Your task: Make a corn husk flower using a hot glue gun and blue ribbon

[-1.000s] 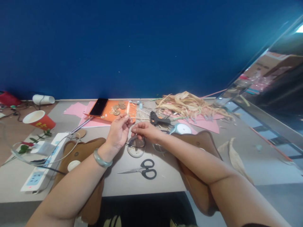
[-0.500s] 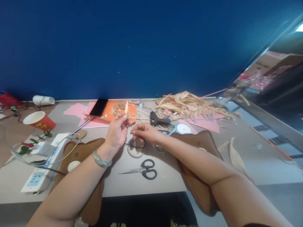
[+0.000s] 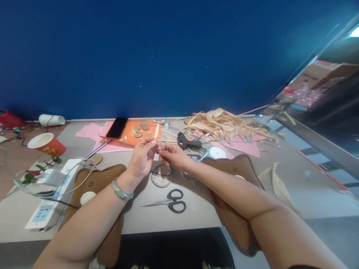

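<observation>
My left hand pinches a small pale pointed piece that looks like dried corn husk, its tip standing up above the fingers. Against its fingertips, my right hand is closed in a pinch at the foot of that piece; what it grips is too small to make out. Just below the hands lies a clear round dish or ring with a dark cord across it. A pair of scissors with black handles rests nearer me. To the right of my fingers is a black glue gun.
Dried husks are heaped at the back right on pink paper. A phone lies on an orange sheet. On the left are a red paper cup and a power strip with loose cables. A ribbon roll sits right of centre.
My left hand has shifted right with the pale piece, which now tilts slightly right. The fingertips of both hands have come together. The scissors and glue gun have stayed put.
</observation>
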`<state>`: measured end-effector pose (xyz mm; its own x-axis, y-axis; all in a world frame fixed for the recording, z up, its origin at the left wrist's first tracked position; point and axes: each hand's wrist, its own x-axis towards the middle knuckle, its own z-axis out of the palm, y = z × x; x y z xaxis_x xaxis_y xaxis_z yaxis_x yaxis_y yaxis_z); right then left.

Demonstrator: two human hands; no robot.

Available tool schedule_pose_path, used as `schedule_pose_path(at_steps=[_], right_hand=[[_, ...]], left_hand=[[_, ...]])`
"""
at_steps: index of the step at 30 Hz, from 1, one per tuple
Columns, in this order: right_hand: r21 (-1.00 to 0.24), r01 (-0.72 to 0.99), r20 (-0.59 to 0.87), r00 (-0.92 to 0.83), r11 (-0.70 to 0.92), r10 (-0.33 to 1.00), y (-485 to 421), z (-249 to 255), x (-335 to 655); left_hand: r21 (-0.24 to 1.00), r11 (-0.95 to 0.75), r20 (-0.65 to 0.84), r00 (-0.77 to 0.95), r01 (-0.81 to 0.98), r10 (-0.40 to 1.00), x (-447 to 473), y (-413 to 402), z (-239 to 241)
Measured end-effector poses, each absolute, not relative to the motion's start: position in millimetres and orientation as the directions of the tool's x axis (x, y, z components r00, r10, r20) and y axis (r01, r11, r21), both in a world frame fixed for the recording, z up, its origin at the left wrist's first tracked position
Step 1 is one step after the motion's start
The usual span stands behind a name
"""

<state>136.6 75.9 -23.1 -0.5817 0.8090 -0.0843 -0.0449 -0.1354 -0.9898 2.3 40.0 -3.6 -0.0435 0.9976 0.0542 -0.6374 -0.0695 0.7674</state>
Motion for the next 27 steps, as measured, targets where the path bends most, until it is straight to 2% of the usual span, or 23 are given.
schedule_pose_path(at_steps=[8, 27], right_hand=[[-0.999, 0.028, -0.044, -0.583, -0.034, 0.811, 71.6, -26.8, 136.5], [-0.99, 0.059, 0.06, -0.652, 0.129, 0.756, 69.2, -27.2, 139.9]], left_hand=[[0.745, -0.057, 0.027, -0.055, -0.665, 0.998, 3.4, 39.6, -1.6], [0.714, -0.044, -0.023, -0.087, -0.698, 0.996, 5.9, 36.9, 1.8]])
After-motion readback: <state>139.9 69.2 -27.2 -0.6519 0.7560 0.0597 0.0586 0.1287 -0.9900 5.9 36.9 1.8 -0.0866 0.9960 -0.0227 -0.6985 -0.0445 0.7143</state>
